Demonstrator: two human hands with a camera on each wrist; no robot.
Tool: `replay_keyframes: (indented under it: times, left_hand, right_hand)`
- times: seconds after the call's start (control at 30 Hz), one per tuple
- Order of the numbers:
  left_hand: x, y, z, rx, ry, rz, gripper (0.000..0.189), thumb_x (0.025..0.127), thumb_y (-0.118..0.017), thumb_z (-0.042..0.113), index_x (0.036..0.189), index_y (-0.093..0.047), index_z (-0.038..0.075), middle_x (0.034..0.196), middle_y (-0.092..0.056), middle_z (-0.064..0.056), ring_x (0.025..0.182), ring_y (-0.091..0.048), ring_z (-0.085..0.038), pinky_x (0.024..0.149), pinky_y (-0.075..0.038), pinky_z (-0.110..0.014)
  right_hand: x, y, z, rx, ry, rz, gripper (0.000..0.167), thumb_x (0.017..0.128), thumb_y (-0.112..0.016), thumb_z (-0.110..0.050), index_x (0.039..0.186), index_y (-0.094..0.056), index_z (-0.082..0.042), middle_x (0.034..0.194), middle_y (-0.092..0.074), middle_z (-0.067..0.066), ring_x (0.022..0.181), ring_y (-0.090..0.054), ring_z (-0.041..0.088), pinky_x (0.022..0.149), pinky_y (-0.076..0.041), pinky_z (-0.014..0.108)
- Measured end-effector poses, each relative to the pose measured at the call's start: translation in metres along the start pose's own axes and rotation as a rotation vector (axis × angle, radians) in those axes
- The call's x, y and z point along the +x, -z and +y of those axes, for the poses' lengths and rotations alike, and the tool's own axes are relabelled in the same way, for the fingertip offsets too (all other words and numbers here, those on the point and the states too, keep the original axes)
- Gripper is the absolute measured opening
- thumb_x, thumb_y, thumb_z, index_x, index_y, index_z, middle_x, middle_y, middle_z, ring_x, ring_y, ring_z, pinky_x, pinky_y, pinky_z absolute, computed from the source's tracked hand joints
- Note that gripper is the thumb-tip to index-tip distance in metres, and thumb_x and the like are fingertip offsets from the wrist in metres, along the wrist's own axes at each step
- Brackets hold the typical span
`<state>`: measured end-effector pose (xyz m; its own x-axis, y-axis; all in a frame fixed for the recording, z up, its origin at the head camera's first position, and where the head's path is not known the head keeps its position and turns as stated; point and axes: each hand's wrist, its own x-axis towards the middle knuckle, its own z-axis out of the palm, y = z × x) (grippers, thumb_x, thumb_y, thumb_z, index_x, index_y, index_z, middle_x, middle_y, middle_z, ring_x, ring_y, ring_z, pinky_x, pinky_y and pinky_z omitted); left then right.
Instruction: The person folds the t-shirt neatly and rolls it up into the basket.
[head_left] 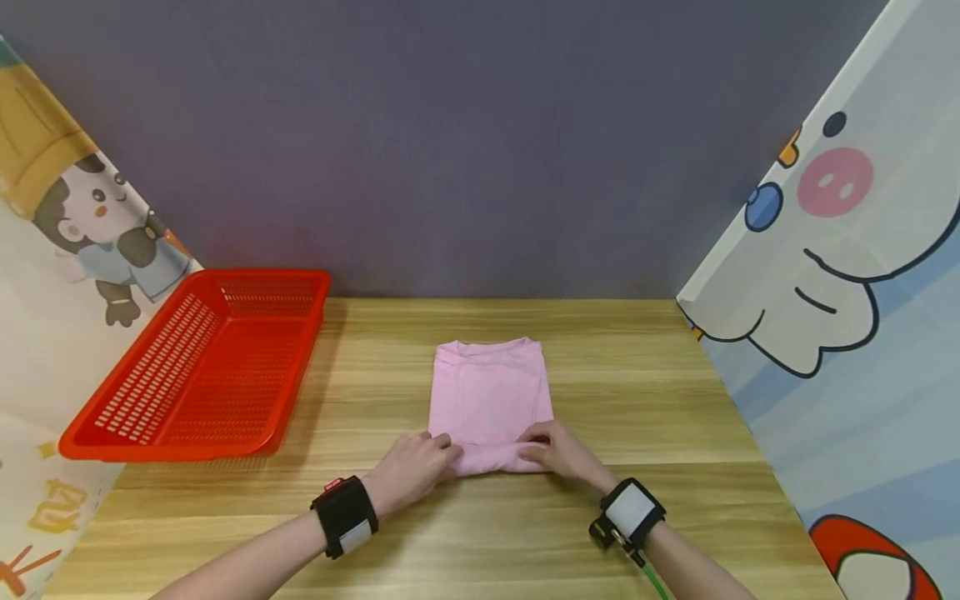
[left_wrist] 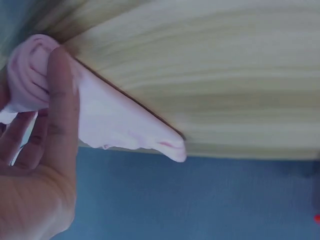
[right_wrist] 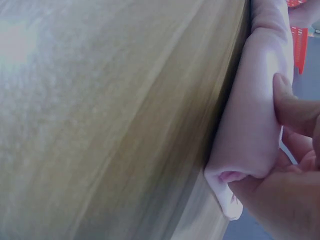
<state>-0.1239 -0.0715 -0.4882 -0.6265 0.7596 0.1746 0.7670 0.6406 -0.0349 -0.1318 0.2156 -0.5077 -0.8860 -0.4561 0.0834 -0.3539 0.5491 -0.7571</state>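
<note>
A folded pink shirt (head_left: pixel 497 396) lies flat on the table, its near edge turned into a thick roll. My left hand (head_left: pixel 418 468) grips the left end of this roll (left_wrist: pixel 31 75); the left wrist view shows the spiral layers, with the thumb along the near side and the other fingers partly hidden behind it. At the opposite end my right hand (head_left: pixel 564 454) holds the roll, thumb (right_wrist: pixel 295 107) pressed against its surface and fingers curled around the end. The flat part of the shirt stretches away from both hands toward the back.
A red plastic basket (head_left: pixel 279 417) with perforated sides stands at the left on the wood-grain table (head_left: pixel 637 367). A grey panel (head_left: pixel 495 150) rises behind the table. Printed cartoon sheets (head_left: pixel 892 350) border the left and right sides. A green cable (head_left: pixel 654 581) trails from the right wristband.
</note>
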Motion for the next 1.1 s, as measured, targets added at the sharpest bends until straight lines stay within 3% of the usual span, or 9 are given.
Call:
replay_keyframes:
  times: [0.2, 0.37, 0.5, 0.57, 0.67, 0.73, 0.93, 1.1]
  left_hand:
    - [0.009, 0.002, -0.007, -0.252, 0.113, -0.111, 0.009, 0.088, -0.075, 0.012, 0.096, -0.074, 0.009, 0.083, -0.067, -0.002, 0.07, -0.063, -0.015, 0.059, -0.053, -0.029]
    - [0.018, 0.004, -0.021, -0.457, 0.111, -0.16, 0.007, 0.092, -0.07, 0.008, 0.087, -0.074, 0.006, 0.072, -0.063, 0.002, 0.064, -0.051, -0.007, 0.062, -0.048, -0.026]
    - [0.021, 0.004, -0.029, -0.543, 0.101, -0.201, 0.012, 0.094, -0.065, 0.006, 0.086, -0.073, 0.004, 0.067, -0.055, 0.004, 0.061, -0.043, -0.006, 0.06, -0.043, -0.023]
    - [0.022, 0.005, -0.032, -0.577, 0.116, -0.221, 0.012, 0.095, -0.064, 0.007, 0.091, -0.074, 0.002, 0.071, -0.059, 0.002, 0.063, -0.047, -0.006, 0.063, -0.045, -0.024]
    - [0.023, 0.007, -0.036, -0.643, 0.141, -0.262, 0.013, 0.096, -0.063, 0.006, 0.091, -0.073, 0.0, 0.071, -0.058, 0.001, 0.064, -0.047, -0.007, 0.062, -0.045, -0.023]
    - [0.025, 0.008, -0.039, -0.694, 0.146, -0.292, 0.015, 0.096, -0.062, 0.005, 0.088, -0.073, -0.001, 0.07, -0.056, 0.003, 0.063, -0.046, -0.006, 0.061, -0.044, -0.022]
    - [0.031, 0.008, -0.05, -0.811, 0.086, -0.37, 0.03, 0.097, -0.062, 0.005, 0.068, -0.059, 0.001, 0.061, -0.037, 0.011, 0.053, -0.035, 0.0, 0.052, -0.031, -0.015]
    - [0.032, 0.007, -0.051, -0.801, 0.115, -0.368, 0.028, 0.097, -0.063, 0.008, 0.07, -0.061, 0.001, 0.062, -0.043, 0.01, 0.054, -0.039, 0.0, 0.052, -0.035, -0.016]
  right_hand:
    - [0.0, 0.0, 0.002, 0.014, -0.008, 0.008, 0.014, 0.094, -0.068, -0.011, 0.098, -0.075, 0.0, 0.096, -0.076, 0.013, 0.091, -0.064, 0.009, 0.083, -0.053, 0.024]
    - [-0.008, -0.005, -0.003, -0.05, -0.022, 0.101, 0.014, 0.095, -0.068, -0.014, 0.103, -0.074, -0.005, 0.102, -0.075, 0.01, 0.099, -0.068, 0.022, 0.09, -0.054, 0.033]
    - [-0.02, -0.014, -0.01, -0.29, 0.023, 0.24, 0.02, 0.089, -0.075, -0.017, 0.106, -0.073, -0.006, 0.103, -0.072, 0.008, 0.099, -0.067, 0.028, 0.09, -0.054, 0.044]
    - [-0.025, -0.018, -0.014, -0.447, 0.047, 0.283, 0.028, 0.087, -0.078, -0.022, 0.11, -0.072, -0.008, 0.104, -0.07, 0.006, 0.1, -0.064, 0.029, 0.088, -0.053, 0.049]
    - [-0.03, -0.023, -0.02, -0.624, 0.08, 0.292, 0.038, 0.084, -0.081, -0.03, 0.117, -0.07, -0.013, 0.111, -0.067, 0.008, 0.105, -0.061, 0.032, 0.088, -0.05, 0.054]
    - [-0.031, -0.025, -0.021, -0.684, 0.091, 0.281, 0.041, 0.084, -0.081, -0.032, 0.119, -0.068, -0.015, 0.113, -0.066, 0.007, 0.107, -0.06, 0.032, 0.088, -0.05, 0.054]
    - [-0.026, -0.027, -0.017, -0.706, 0.119, 0.306, 0.025, 0.085, -0.079, -0.018, 0.108, -0.072, -0.011, 0.097, -0.068, 0.005, 0.091, -0.062, 0.028, 0.081, -0.055, 0.044]
    - [-0.016, -0.023, -0.014, -0.588, 0.094, 0.313, 0.013, 0.081, -0.079, -0.007, 0.094, -0.074, -0.007, 0.085, -0.068, 0.003, 0.08, -0.064, 0.024, 0.074, -0.055, 0.039]
